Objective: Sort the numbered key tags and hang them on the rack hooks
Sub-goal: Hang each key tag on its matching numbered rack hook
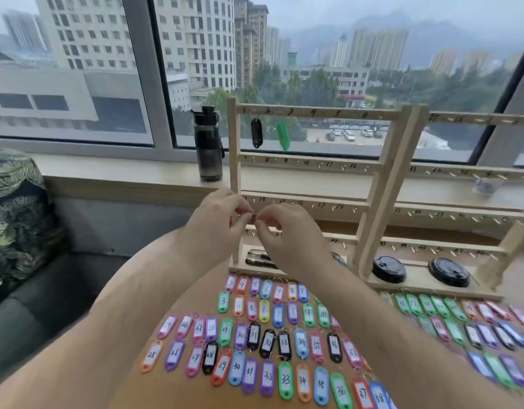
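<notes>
My left hand (219,219) and my right hand (287,234) meet fingertip to fingertip in front of the wooden rack (302,113), level with its row of hooks 13 to 18. Both pinch something tiny between them, apparently a key tag's ring; the hands hide the rest. On the top bar a black tag (256,132) hangs near hook 1 and a green tag (283,134) near hook 2. Several coloured numbered tags (266,343) lie in rows on the wooden table below my forearms.
A second numbered rack (461,118) stands to the right, with two black lids (389,268) on its base. A dark water bottle (209,143) stands on the window sill left of the racks. A patterned cushion (15,216) lies on a grey sofa at left.
</notes>
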